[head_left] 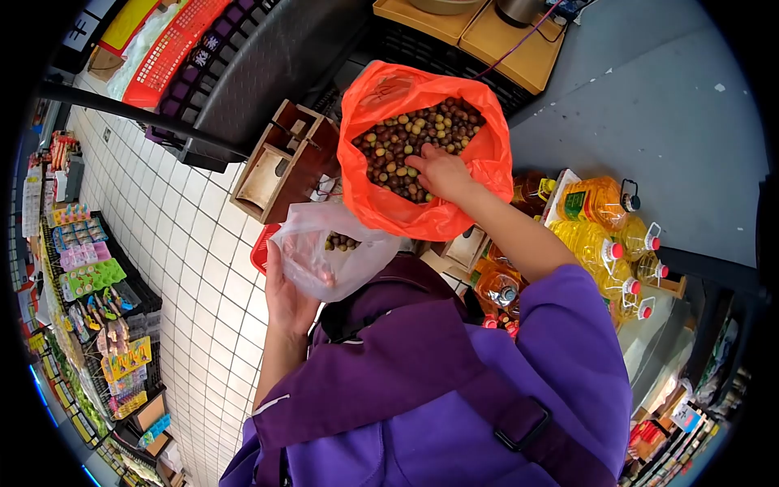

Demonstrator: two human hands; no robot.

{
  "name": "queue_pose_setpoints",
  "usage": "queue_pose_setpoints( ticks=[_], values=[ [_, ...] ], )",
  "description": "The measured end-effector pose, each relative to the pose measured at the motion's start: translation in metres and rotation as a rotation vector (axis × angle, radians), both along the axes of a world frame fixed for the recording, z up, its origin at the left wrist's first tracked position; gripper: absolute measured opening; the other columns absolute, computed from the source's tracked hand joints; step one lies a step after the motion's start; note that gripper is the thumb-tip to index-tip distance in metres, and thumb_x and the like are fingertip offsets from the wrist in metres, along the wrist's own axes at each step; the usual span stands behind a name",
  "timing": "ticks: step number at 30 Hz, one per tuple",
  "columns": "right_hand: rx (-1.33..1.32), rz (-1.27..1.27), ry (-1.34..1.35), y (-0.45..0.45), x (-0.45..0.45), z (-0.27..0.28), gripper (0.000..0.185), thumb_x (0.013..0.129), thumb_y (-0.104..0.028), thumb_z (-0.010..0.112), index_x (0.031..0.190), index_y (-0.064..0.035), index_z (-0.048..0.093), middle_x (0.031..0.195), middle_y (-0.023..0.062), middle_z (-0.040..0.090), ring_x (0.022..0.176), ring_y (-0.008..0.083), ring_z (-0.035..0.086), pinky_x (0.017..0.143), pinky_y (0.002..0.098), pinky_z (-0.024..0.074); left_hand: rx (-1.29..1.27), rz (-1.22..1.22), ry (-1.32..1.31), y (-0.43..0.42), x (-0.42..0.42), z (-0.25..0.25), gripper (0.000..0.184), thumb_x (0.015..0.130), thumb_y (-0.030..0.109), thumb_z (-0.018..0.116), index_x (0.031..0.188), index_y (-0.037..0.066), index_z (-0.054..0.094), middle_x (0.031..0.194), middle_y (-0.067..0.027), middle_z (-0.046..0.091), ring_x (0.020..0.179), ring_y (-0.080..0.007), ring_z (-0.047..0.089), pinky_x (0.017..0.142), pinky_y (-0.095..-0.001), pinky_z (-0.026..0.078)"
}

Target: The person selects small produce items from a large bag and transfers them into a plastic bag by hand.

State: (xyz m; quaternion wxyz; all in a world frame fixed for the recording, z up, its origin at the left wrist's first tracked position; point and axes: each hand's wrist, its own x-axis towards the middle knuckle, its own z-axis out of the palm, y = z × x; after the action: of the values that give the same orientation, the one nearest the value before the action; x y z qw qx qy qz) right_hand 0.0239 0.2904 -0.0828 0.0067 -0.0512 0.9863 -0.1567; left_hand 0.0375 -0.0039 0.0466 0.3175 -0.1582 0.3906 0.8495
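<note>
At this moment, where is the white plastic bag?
In the head view, the white plastic bag is left of centre, in the left hand, just below the orange-red bag.

- Upper left of your view, dark rectangular sign with white strokes (79,32): one large Chinese-looking character, tilted and near the edge; you can't be sure which.
- Dark purple plastic crate with open slots (182,85): pale characters along its side, Chinese-looking, too small for you to read.
- Clear plastic bottle of orange oil with a black cap (601,203): green label facing you, print illegible.
- Small blue-and-white card, lower right (687,418): marking blurred.
- Yellow hanging packs on the left rack (128,359): lettering too small for you to make out.
</note>
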Motion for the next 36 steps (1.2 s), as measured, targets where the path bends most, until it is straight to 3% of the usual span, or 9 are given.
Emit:
queue_pose_setpoints(
  ticks=[7,10,12,16,20,26,30,34,36],
  values=[
    [-0.053,0.057,-0.084,0.013,-0.019,-0.014,0.031,0.069,-0.012,0.061,0.099,-0.0157,0.059,0.087,0.0117,0.053,0.071,0.0283,0.057,0.064,0.0396,0.0479,-0.002,-0.006,0.004,0.003,0.001,0.001,0.056,0.089,0.051,0.035,0.127,0.009,0.036,0.121,-0.0069,0.047,0.078,-0.0179,0.055,0.062,-0.0298,0.047],
    [-0.34,-0.01,0.087,0.031,-0.017,-0.008,0.029,0.072,-0.012,0.064,0.101,-0.0105,0.058,0.081,0.0106,0.056,0.066,0.0198,0.058,0.058,0.0314,0.0482,-0.015,0.003,0.0,0.002,0.001,0.0,0.056,0.088,0.051,0.035,0.126,0.009,0.037,0.12,-0.0067,0.048,0.078,-0.0176,0.054,0.062,-0.0298,0.047],
    [-1.056,-0.473,-0.197,0.031,-0.009,0.027,0.025,0.077,-0.012,0.063,0.101,-0.0057,0.058,0.076,0.0051,0.057,0.061,0.0106,0.056,0.054,0.023,0.0467,-0.009,-0.001,0.007,0.001,0.002,0.0,0.056,0.088,0.051,0.035,0.126,0.009,0.037,0.119,-0.0066,0.048,0.078,-0.0175,0.054,0.062,-0.0297,0.047],
    [-1.415,-0.256,-0.215,-0.029,0.018,0.073,0.022,0.08,-0.01,0.061,0.102,-0.0082,0.058,0.082,-0.0002,0.057,0.06,0.0058,0.054,0.052,0.0188,0.0465,0.01,-0.004,0.017,0.004,0.004,0.001,0.058,0.088,0.052,0.035,0.128,0.01,0.035,0.12,-0.0067,0.047,0.079,-0.0173,0.054,0.062,-0.0297,0.046],
    [-0.971,0.233,-0.04,-0.119,0.037,0.047,0.03,0.073,-0.003,0.06,0.102,-0.0076,0.056,0.09,0.0087,0.057,0.085,0.0231,0.057,0.073,0.031,0.0457,0.012,0.031,0.016,0.005,0.008,0.012,0.06,0.089,0.053,0.031,0.132,0.012,0.03,0.124,-0.0073,0.045,0.08,-0.0177,0.055,0.061,-0.0299,0.046],
    [-0.819,0.054,-0.125,-0.087,0.038,0.069,0.021,0.083,-0.025,0.054,0.094,-0.0092,0.062,0.094,0.0058,0.061,0.086,0.0214,0.058,0.073,0.0316,0.0465,0.064,0.03,0.05,-0.003,0.01,0.01,0.059,0.089,0.053,0.03,0.135,0.016,0.025,0.132,-0.0083,0.038,0.074,-0.0179,0.055,0.058,-0.0301,0.046],
    [-0.239,-0.353,-0.035,-0.001,0.003,0.031,0.02,0.074,-0.016,0.057,0.093,-0.0078,0.06,0.091,0.0121,0.057,0.087,0.0293,0.056,0.072,0.0392,0.0469,0.061,0.03,0.046,-0.002,0.012,0.007,0.061,0.089,0.053,0.03,0.136,0.016,0.024,0.133,-0.008,0.037,0.07,-0.0174,0.055,0.057,-0.0292,0.045],
    [0.179,-0.194,-0.098,0.017,-0.009,-0.005,0.022,0.073,-0.013,0.057,0.095,-0.0069,0.057,0.091,0.014,0.056,0.083,0.0277,0.056,0.07,0.0373,0.0473,0.032,0.043,0.023,-0.001,0.012,0.007,0.061,0.088,0.053,0.032,0.136,0.016,0.024,0.133,-0.0076,0.037,0.071,-0.0169,0.055,0.057,-0.0287,0.045],
    [-0.071,-0.304,-0.231,0.027,-0.017,0.004,0.02,0.076,-0.013,0.055,0.094,-0.0068,0.056,0.089,0.0133,0.057,0.08,0.0271,0.056,0.069,0.0359,0.0471,0.024,0.04,0.01,-0.002,0.012,0.007,0.061,0.088,0.053,0.032,0.136,0.015,0.025,0.133,-0.0074,0.037,0.071,-0.0167,0.055,0.057,-0.0288,0.045]
  ],
)
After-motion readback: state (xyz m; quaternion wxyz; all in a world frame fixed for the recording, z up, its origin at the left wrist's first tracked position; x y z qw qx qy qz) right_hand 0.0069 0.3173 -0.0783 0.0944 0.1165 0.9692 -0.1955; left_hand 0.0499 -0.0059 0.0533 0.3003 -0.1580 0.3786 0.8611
